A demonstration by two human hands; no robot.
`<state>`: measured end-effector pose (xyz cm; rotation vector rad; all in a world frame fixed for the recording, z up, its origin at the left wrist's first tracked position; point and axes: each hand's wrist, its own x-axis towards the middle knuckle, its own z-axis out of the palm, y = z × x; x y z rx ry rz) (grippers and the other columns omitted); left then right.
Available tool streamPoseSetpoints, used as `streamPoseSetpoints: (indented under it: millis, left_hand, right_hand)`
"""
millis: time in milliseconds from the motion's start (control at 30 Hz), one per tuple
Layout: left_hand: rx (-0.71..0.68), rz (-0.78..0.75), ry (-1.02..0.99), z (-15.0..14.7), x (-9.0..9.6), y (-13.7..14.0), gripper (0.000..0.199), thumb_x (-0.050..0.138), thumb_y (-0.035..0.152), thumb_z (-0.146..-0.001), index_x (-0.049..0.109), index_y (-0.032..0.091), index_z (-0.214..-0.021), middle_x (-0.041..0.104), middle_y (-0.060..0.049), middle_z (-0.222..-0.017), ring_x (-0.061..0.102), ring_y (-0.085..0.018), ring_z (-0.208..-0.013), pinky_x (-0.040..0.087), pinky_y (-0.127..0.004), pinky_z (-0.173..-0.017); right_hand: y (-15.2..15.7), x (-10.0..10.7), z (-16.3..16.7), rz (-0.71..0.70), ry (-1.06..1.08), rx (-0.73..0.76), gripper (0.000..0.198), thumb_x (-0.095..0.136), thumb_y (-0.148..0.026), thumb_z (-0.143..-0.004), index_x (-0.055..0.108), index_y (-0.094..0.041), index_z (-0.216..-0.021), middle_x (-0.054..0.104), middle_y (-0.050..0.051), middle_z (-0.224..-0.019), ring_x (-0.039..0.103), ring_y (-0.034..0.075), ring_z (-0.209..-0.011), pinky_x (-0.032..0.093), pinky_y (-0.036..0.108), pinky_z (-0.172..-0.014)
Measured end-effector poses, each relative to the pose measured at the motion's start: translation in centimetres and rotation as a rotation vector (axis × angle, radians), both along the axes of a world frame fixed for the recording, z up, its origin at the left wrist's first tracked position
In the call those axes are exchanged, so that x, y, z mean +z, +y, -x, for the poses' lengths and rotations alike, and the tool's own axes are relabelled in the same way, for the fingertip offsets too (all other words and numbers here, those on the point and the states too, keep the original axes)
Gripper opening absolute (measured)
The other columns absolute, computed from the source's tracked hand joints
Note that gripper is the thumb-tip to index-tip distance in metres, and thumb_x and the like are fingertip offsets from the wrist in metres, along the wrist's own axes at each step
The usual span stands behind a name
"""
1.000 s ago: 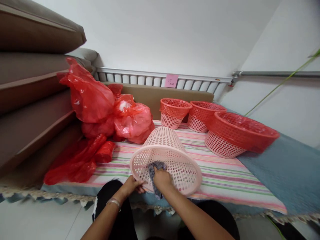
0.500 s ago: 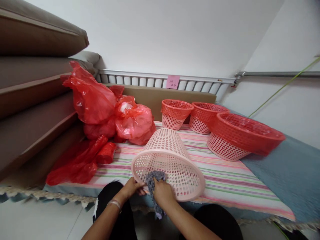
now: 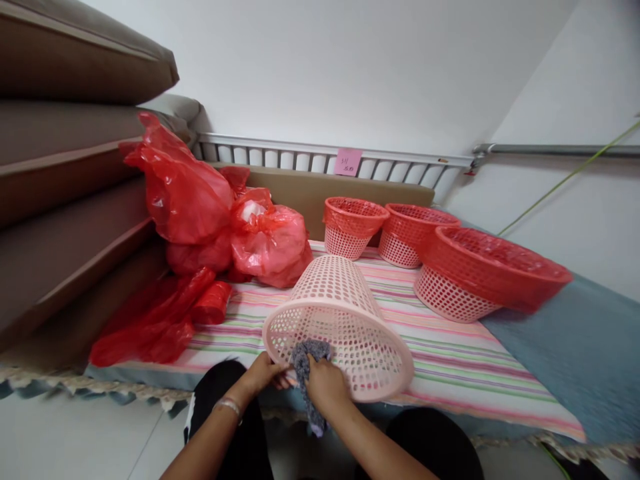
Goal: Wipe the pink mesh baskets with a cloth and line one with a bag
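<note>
A pale pink plastic mesh basket (image 3: 336, 280) lies on its side on the striped cloth, its wide mouth facing me. My left hand (image 3: 267, 373) grips its rim at the lower left. In my right hand (image 3: 327, 385) is a bunched grey cloth (image 3: 311, 352), held just inside the mouth against the basket's inner wall. One end of the cloth hangs down below the rim. The fingertips of the right hand are partly hidden by the cloth.
Three mesh baskets lined with red bags stand at the right, the nearest basket (image 3: 460, 293) largest in view. Filled red plastic bags (image 3: 270, 243) and a red bag roll (image 3: 213, 303) lie left, beside stacked cushions (image 3: 75, 147). A radiator (image 3: 287, 159) runs along the wall.
Almost nothing differs. The camera view has shifted slightly; both hands keep their hold on the basket rim and the grey cloth.
</note>
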<state>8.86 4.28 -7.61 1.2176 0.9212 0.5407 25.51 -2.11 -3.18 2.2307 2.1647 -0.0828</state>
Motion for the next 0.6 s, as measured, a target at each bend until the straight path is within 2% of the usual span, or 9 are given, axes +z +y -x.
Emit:
streamPoseSetpoints:
  millis: [233, 467, 533, 600]
  left_hand:
    - [0.034, -0.055, 0.011, -0.3, -0.2, -0.1, 0.051, 0.067, 0.061, -0.06, 0.064, 0.011, -0.069, 0.068, -0.007, -0.053, 0.061, -0.017, -0.045, 0.046, -0.027, -0.048]
    - [0.038, -0.123, -0.021, -0.1, -0.5, 0.3, 0.049, 0.063, 0.061, -0.064, 0.061, 0.012, -0.064, 0.067, -0.007, -0.053, 0.056, -0.014, -0.04, 0.043, -0.024, -0.045]
    - [0.032, -0.127, -0.034, -0.2, -0.3, 0.3, 0.048, 0.062, 0.059, -0.066, 0.062, 0.012, -0.065, 0.067, -0.007, -0.054, 0.056, -0.014, -0.041, 0.043, -0.024, -0.044]
    - [0.02, -0.13, -0.057, -0.2, -0.1, 0.3, 0.047, 0.061, 0.058, -0.068, 0.063, 0.011, -0.069, 0.068, -0.008, -0.056, 0.057, -0.014, -0.043, 0.043, -0.024, -0.044]
  right_hand:
    - [1.2, 1.5, -0.6, 0.049, 0.033, -0.067, 0.045, 0.051, -0.026, -0.078, 0.056, -0.017, -0.122, 0.068, 0.014, -0.094, 0.066, 0.03, -0.085, 0.05, 0.038, -0.07]
    - [9.1, 1.8, -3.4, 0.018, 0.033, -0.226, 0.036, 0.042, -0.024, -0.084, 0.059, -0.014, -0.114, 0.068, 0.016, -0.093, 0.066, 0.03, -0.083, 0.048, 0.04, -0.069]
    - [11.3, 2.0, -4.4, -0.013, 0.028, -0.253, 0.038, 0.038, -0.024, -0.087, 0.058, -0.015, -0.118, 0.067, 0.017, -0.1, 0.064, 0.029, -0.092, 0.046, 0.041, -0.078]
    - [13.1, 2.4, -5.4, -0.122, 0.024, -0.252, 0.042, 0.03, -0.029, -0.092, 0.053, -0.016, -0.125, 0.062, 0.016, -0.114, 0.055, 0.027, -0.108, 0.038, 0.041, -0.093]
